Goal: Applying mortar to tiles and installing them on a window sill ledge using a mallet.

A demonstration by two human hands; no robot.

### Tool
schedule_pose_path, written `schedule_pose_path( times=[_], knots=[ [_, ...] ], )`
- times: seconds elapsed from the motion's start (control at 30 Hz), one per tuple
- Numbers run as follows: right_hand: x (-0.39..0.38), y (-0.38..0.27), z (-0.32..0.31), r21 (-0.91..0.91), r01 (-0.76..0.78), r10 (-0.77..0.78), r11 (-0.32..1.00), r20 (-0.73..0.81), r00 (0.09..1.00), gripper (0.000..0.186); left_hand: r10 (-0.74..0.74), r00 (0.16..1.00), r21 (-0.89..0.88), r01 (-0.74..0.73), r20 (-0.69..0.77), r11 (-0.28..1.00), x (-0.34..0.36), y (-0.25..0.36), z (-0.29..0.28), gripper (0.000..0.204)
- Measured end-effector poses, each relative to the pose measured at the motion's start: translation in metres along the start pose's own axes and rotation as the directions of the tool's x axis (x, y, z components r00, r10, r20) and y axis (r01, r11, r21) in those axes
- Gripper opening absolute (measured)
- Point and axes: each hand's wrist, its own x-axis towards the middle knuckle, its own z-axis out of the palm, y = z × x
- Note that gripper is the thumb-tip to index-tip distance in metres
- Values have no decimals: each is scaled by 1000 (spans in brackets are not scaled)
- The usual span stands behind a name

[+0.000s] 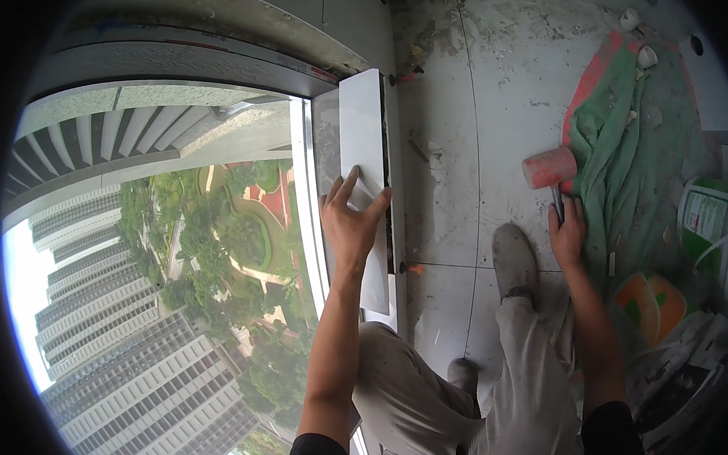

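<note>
A long white strip panel (363, 123) lies along the inner side of the window opening. My left hand (353, 219) grips it across its width, thumb at the right edge and fingers spread over the face and left side. To the right, my right hand (569, 233) holds a rubber mallet (548, 168) by its dark handle, its pinkish-red head above the floor. Beside the mallet a crumpled green cloth (607, 148) lies over red material. Small orange clips (413, 268) show along the right side of the sill.
The window (303, 193) on the left looks down on buildings and trees. Dirty floor tiles (449, 206) lie under my grey shoes (515, 257). A white-and-green bucket (705, 231), an orange-and-green bag (646, 305) and small white pieces (647, 57) are at the right.
</note>
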Motion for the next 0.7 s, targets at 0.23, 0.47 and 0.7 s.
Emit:
schedule_pose_path(
  times=[0.23,0.47,0.7],
  knots=[
    [-1,9,4,-53,0,0,999,-10,1000,33,21,1000,132,-18,-22,991,9,-2,19,79],
    [3,7,8,-44,12,-12,999,-7,1000,34,77,992,204,-56,-100,977,20,-24,41,79],
    [5,6,7,-56,40,-42,998,-24,999,33,83,991,231,-58,-100,971,24,-31,49,79]
  ],
)
